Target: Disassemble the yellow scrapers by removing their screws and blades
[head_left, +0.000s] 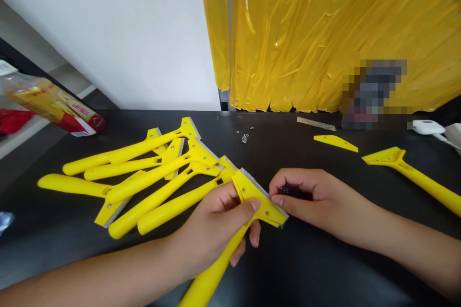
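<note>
My left hand (223, 220) is closed round a yellow scraper (264, 196), its thumb pressed on the head between two screw holes. The metal blade along the head's edge faces up and right. My right hand (317, 201) is curled beside that blade, thumb and forefinger pinched close to its edge. Within its fingers lies a dark shiny object (295, 193), mostly hidden, so its kind is unclear. Left of my hands, several more yellow scrapers (144, 151) lie overlapped, with blades and screws in their heads. A few small screws (245, 138) are scattered beyond my hands.
On the right lie a yellow cover plate (336, 143) and a scraper handle without a blade (414, 168). A thin strip (316, 123) and a white case (428, 127) sit farther back. A bottle (54, 100) leans at left. Yellow plastic sheeting (306, 33) hangs behind.
</note>
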Demonstrator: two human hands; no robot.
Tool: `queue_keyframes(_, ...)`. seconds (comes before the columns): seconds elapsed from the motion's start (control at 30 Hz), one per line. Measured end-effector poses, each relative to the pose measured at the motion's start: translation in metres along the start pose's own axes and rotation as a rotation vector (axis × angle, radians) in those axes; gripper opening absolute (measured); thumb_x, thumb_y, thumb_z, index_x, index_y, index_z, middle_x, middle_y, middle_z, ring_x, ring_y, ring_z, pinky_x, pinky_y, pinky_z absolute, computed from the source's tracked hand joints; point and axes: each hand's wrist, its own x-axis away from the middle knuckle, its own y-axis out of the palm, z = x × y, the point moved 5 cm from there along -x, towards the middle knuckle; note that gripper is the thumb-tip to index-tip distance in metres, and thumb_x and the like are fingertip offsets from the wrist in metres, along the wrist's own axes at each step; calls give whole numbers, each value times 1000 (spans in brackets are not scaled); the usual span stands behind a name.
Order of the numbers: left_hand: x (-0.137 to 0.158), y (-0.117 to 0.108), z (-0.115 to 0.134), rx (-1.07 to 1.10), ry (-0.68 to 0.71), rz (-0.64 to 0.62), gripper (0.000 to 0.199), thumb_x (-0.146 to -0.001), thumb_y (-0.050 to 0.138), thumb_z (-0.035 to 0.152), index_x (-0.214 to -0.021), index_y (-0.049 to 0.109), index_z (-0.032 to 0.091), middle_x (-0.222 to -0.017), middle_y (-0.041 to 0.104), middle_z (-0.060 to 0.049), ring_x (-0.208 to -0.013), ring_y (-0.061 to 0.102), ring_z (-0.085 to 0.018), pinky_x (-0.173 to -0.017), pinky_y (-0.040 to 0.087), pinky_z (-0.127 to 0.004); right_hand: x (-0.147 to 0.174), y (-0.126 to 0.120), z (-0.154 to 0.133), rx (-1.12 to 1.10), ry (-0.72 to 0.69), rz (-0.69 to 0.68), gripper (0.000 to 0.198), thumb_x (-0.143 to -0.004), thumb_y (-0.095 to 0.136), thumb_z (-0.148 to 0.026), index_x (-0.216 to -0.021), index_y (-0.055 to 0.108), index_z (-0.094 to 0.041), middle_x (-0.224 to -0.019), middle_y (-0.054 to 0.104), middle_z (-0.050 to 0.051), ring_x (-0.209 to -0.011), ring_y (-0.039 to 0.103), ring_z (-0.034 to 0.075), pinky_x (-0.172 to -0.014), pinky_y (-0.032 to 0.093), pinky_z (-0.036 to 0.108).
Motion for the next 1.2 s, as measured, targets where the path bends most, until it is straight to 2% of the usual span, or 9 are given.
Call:
queue_keyframes(0.23,-1,0,0,-41,-36,25,22,-107,54,39,-98,59,20,-63,68,0,-36,47,-6,-36,37,-12,-3,0,2,1,6,10,22,-99,67,-44,-93,72,-24,-83,64,-3,-79,54,14,-72,42,28)
queue_keyframes(0.4,-2,0,-2,-52,-8,7,21,-104,64,41,-100,61,21,-66,68,2,-37,49,-5,-37,38,-12,-3,2,2,18,-25,38,21,-101,65,-41,-91,71,-23,-82,64,-4,-78,53,14,-70,40,28)
queue_keyframes(0.53,-1,1,-1,-20,-7,16,20,-104,64,39,-99,61,21,-65,68,1,-37,49,-6,-36,38,-12,-3,1,1,25,-34,38,20,-102,65,-41,-92,71,-24,-83,64,-4,-79,54,13,-71,41,27)
queue_keyframes(0.83,-1,2,3,15,-29,17,20,-104,61,38,-101,63,19,-64,70,-1,-38,51,-7,-36,40,-13,-2,-3,-1,56,31,-24,22,-100,67,-43,-93,74,-23,-81,63,-4,-77,53,13,-70,40,27)
queue_keyframes(1.1,4,2,1,-5,-42,46,22,-104,59,38,-98,64,18,-64,68,-1,-36,49,-6,-36,39,-13,-3,1,2,-2,61,-104,32,-96,74,-53,-90,70,-21,-78,59,-4,-72,46,12,-65,35,27)
queue_keyframes(1.2,3,1,-1,-25,-24,41,22,-103,61,39,-98,63,18,-66,67,0,-36,49,-6,-36,38,-13,-3,3,5,-13,69,-110,32,-93,77,-52,-88,68,-21,-78,59,-4,-72,46,12,-64,35,27)
